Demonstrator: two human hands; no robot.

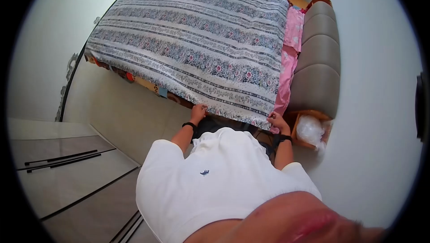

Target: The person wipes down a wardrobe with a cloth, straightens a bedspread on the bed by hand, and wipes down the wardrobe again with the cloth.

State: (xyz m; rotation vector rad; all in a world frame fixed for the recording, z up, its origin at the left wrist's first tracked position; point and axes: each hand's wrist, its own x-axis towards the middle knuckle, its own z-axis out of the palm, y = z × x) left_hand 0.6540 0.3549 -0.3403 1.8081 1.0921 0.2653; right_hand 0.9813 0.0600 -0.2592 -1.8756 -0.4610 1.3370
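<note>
A patterned bedsheet, grey and white with rows of flowers, lies spread over the bed. At its near edge my left hand is closed, fingers pinching the hem. My right hand pinches the same sheet close to its near right corner. Between my hands the edge hangs over the side of the bed. Pink bedding shows along the sheet's right side, next to the headboard. A few soft creases cross the cloth.
The padded grey headboard stands against the right wall. Beside it, a wooden nightstand holds a white plastic bag. A panelled wardrobe with long black handles is at lower left. Colourful items show under the bed's near side.
</note>
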